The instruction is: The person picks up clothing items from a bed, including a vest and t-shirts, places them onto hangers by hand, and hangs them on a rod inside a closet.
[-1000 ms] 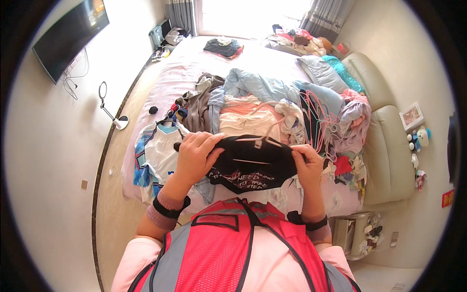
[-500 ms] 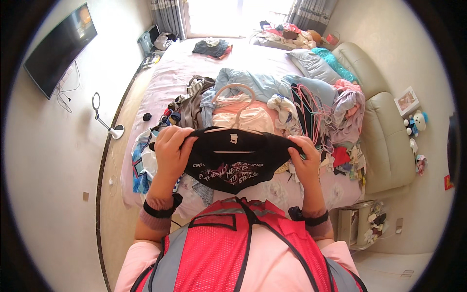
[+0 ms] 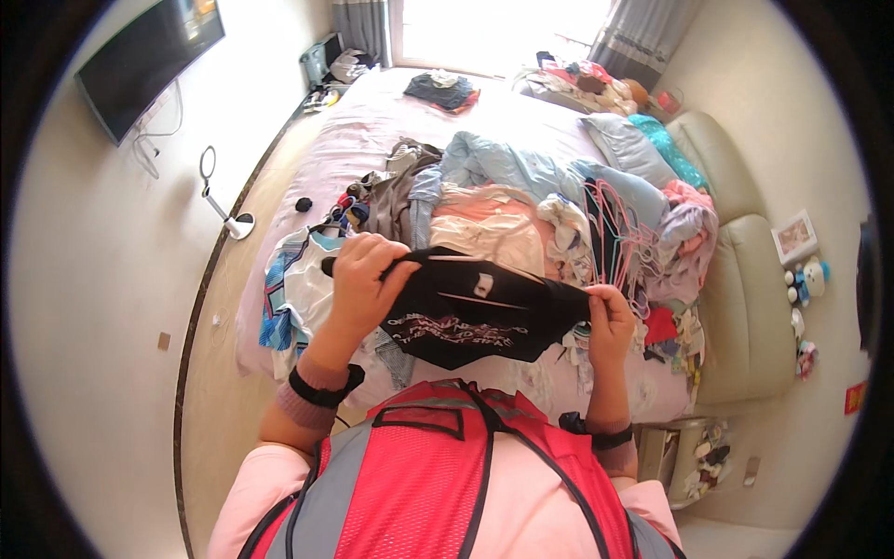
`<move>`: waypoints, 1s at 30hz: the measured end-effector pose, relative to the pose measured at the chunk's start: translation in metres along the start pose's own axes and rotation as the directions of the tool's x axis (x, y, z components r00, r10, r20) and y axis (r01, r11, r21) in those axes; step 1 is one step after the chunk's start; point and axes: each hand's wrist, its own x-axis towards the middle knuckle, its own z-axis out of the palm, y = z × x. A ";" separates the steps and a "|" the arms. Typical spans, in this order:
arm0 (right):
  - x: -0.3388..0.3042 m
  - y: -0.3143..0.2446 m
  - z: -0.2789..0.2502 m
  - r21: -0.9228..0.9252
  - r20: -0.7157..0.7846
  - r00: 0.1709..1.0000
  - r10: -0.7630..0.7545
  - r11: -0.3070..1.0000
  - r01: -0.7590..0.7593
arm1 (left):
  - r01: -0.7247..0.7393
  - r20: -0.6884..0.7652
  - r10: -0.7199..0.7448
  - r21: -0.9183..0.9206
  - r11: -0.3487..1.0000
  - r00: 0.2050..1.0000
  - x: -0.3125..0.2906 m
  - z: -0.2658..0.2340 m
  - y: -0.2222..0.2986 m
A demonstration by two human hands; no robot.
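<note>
A black T-shirt with pale printing across its chest hangs stretched between my two hands, above the bed's near part. My left hand is closed on the shirt at one shoulder. At the other shoulder, my right hand pinches the cloth. A pale hanger sits inside the shirt, its bar showing through the neck opening. Its hook is smeared by motion. The shirt slopes slightly down toward my right hand.
Heaped clothes and a light blue quilt cover the middle of the bed. Pink hangers lie to their right. A white and blue shirt is by my left forearm. A beige padded headboard borders the right side.
The shirt has gone from nearly level to tilting down on the right, and its hanger's hook has blurred. Both hands keep their grip. The whole view has shifted and turned a little.
</note>
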 end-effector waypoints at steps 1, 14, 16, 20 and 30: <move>-0.002 0.001 0.003 0.008 0.016 1.000 -0.009 1.000 0.009 | -0.013 -0.010 0.013 -0.009 1.000 1.000 -0.004 0.004 -0.001; -0.001 -0.014 -0.002 -0.186 0.051 0.985 -0.162 0.968 0.169 | 0.031 0.034 -0.034 0.086 0.996 0.999 -0.017 0.001 0.007; 0.004 -0.009 -0.009 -0.169 -0.020 0.979 -0.205 0.965 0.199 | 0.144 -0.085 -0.136 0.096 0.985 0.987 -0.029 0.008 -0.006; 0.013 -0.011 -0.019 -0.099 -0.057 0.987 -0.148 0.985 0.142 | 0.393 -0.205 -0.418 -0.154 0.907 0.885 -0.075 0.037 -0.059; 0.029 -0.029 -0.029 0.194 -0.147 0.988 -0.034 0.979 0.063 | 0.549 0.384 -0.409 -0.407 0.730 0.828 -0.118 0.060 -0.081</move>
